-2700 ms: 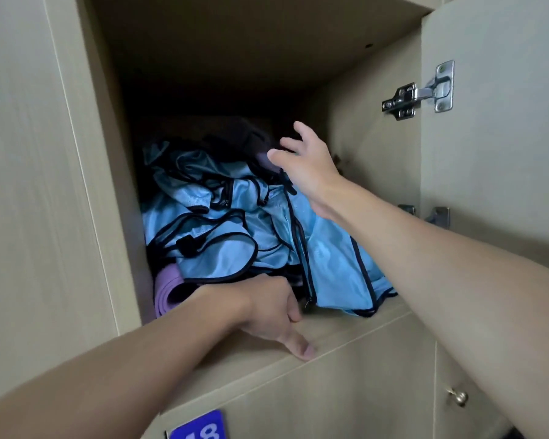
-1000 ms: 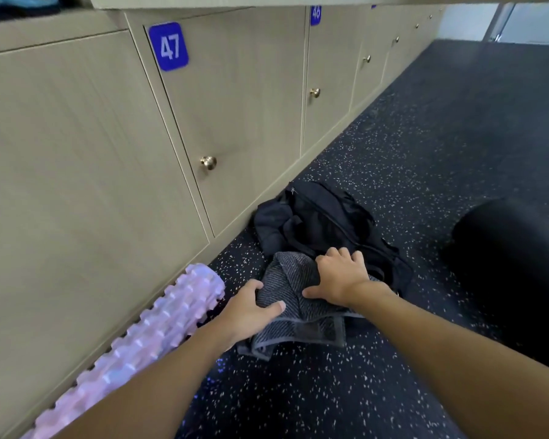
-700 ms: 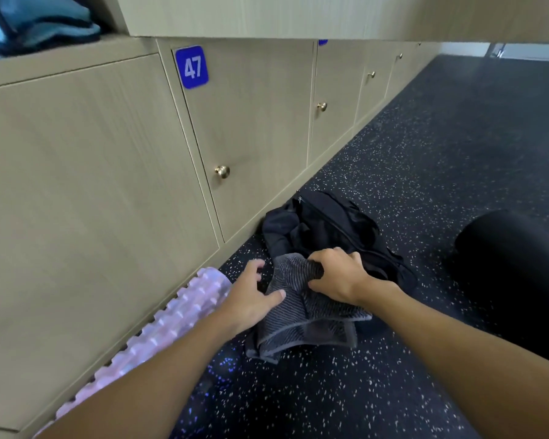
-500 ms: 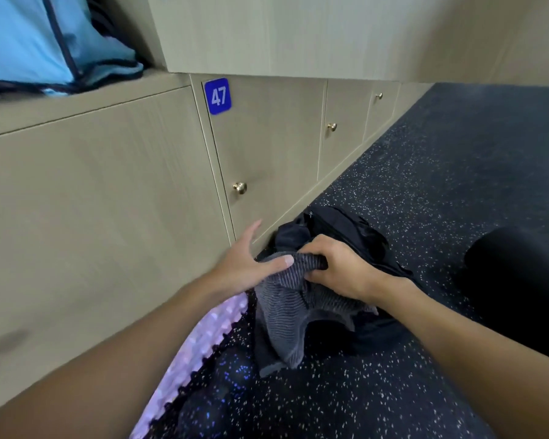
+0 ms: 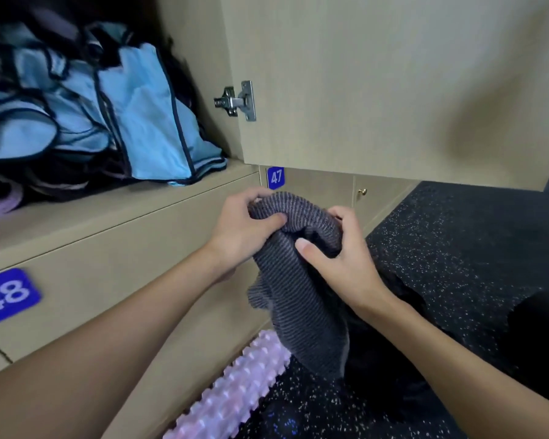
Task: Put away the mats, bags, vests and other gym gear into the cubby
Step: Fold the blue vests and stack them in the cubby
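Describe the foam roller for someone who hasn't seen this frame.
Start at the locker door numbered 48 and drop to the black speckled floor at its base. The foam roller lies there alongside it, below the hanging grey towel. It is the only pale pink, knobbly cylinder; the towel is limp, ribbed fabric.

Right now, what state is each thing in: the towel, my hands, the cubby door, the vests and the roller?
grey towel, held up, bunched, hanging down
left hand, grips the towel
right hand, grips the towel
cubby door, swung open
blue vests, piled inside the cubby
pink foam roller, lying on the floor
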Demonstrator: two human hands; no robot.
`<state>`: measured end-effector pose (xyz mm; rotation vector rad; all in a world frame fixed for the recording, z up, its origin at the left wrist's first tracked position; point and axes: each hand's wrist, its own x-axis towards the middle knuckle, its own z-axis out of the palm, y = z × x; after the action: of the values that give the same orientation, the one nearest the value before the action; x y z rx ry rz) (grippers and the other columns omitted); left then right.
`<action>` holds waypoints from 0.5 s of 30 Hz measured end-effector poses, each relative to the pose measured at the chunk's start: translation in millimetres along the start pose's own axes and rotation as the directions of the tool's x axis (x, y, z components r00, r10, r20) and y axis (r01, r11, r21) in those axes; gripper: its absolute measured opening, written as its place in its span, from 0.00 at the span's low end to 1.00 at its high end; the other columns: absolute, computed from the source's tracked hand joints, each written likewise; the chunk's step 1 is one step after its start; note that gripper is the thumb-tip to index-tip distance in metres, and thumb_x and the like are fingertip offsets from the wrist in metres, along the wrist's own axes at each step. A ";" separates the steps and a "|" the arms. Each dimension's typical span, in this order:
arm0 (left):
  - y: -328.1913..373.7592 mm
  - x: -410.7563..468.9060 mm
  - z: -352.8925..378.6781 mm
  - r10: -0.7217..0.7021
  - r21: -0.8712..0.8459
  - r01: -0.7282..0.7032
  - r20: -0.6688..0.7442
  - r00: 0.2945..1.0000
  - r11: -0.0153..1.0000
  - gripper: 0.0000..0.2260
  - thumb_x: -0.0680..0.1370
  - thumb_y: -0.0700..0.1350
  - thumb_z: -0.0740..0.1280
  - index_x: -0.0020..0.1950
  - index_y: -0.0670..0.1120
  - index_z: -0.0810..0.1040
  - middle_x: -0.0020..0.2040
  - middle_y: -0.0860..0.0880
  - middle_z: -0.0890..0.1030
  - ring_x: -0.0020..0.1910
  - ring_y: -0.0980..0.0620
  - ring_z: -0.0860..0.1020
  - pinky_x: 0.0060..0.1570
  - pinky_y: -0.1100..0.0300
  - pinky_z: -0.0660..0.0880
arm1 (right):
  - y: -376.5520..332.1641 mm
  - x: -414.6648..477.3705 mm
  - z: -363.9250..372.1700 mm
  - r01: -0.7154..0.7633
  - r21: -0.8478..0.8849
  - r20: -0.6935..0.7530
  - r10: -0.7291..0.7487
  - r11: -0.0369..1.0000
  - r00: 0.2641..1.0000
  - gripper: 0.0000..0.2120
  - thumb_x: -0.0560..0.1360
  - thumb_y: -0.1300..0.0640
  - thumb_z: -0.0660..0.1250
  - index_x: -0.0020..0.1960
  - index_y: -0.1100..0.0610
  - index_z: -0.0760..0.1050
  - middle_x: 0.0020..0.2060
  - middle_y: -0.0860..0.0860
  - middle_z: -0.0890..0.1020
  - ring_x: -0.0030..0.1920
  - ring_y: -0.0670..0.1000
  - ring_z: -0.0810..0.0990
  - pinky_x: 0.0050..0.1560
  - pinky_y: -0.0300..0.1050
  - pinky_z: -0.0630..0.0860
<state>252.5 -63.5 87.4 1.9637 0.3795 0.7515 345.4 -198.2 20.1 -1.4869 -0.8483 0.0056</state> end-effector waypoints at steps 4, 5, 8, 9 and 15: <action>36.3 6.6 -35.1 -0.036 -0.207 -0.009 -0.213 0.976 0.978 0.10 0.76 0.32 0.69 0.49 0.47 0.80 0.43 0.45 0.82 0.40 0.49 0.79 0.39 0.55 0.76 | -31.6 2.5 26.7 0.101 -0.007 0.236 -0.097 0.995 0.967 0.51 0.65 0.52 0.79 0.72 0.30 0.47 0.74 0.40 0.55 0.74 0.36 0.58 0.71 0.32 0.59; 45.8 7.1 -43.1 -0.059 -0.259 -0.001 -0.225 0.973 0.966 0.10 0.76 0.32 0.68 0.48 0.48 0.79 0.42 0.44 0.81 0.39 0.47 0.78 0.37 0.55 0.74 | -40.1 5.6 34.7 0.135 -0.016 0.231 -0.128 0.991 0.964 0.55 0.64 0.54 0.81 0.72 0.31 0.44 0.74 0.39 0.51 0.73 0.33 0.53 0.69 0.25 0.56; 71.1 8.0 -64.0 -0.074 -0.359 -0.001 -0.194 0.978 0.933 0.09 0.78 0.33 0.65 0.51 0.46 0.76 0.44 0.40 0.80 0.40 0.46 0.77 0.37 0.55 0.73 | -69.5 24.9 55.4 0.272 -0.015 0.094 -0.269 0.962 0.959 0.56 0.64 0.60 0.81 0.72 0.32 0.44 0.73 0.42 0.53 0.69 0.26 0.54 0.63 0.18 0.54; 78.6 8.2 -71.6 -0.059 -0.364 -0.014 -0.189 0.980 0.931 0.08 0.78 0.33 0.65 0.51 0.46 0.76 0.44 0.40 0.80 0.41 0.45 0.77 0.38 0.53 0.74 | -78.4 32.3 61.0 0.324 -0.021 0.037 -0.323 0.946 0.946 0.54 0.64 0.61 0.80 0.72 0.34 0.47 0.73 0.45 0.56 0.69 0.27 0.56 0.63 0.19 0.55; 114.5 25.3 -128.5 0.066 -0.011 -0.068 -0.131 0.989 0.998 0.03 0.80 0.43 0.67 0.53 0.47 0.77 0.45 0.43 0.82 0.41 0.47 0.81 0.45 0.45 0.82 | -118.8 66.3 86.5 0.430 -0.004 -0.144 -0.426 0.903 0.893 0.41 0.67 0.68 0.75 0.72 0.43 0.62 0.67 0.45 0.70 0.67 0.35 0.67 0.67 0.30 0.64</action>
<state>183.4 -18.1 240.5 1.9261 0.3858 0.9272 292.5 -107.8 142.7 -1.2302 -1.0396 -0.4118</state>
